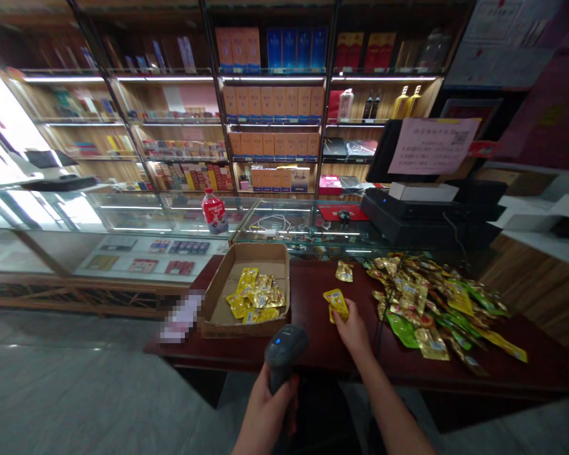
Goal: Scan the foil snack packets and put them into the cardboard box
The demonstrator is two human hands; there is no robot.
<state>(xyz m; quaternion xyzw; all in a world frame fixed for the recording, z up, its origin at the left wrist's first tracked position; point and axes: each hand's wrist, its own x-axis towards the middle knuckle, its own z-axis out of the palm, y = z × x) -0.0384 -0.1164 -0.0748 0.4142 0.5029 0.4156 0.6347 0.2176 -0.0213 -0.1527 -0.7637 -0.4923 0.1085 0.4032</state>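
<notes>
Shelving (275, 77) fills the back; your dark red desk (308, 284) sits in front. Biggest mess on it: loose pile (431, 303) of gold, green and yellow packets on the right, some lying close to the near edge. Risk there: slick foil, so a brush from your right forearm could slide a few off. Cardboard box (241, 330) is on the left, shallow, with yellow and gold packets inside. Scanner (284, 347) shows just in front of the box's near right corner; can't tell the gap, so a careless swing could clip the wall. Your left hand (268, 404) is wrapped round its handle: handle runs up from your fist, head tilts up and right, window hidden from here. Your right hand (353, 332) pinches a yellow packet (336, 298) over the desk, between box and pile; maybe a second under it, can't tell. If two are stacked, a code could get covered; shiny foil or a crease might spoil a read, and the pinch at one end could let it slip. Packet's long axis runs far-left to near-right, free end pointing away from you and left.
</notes>
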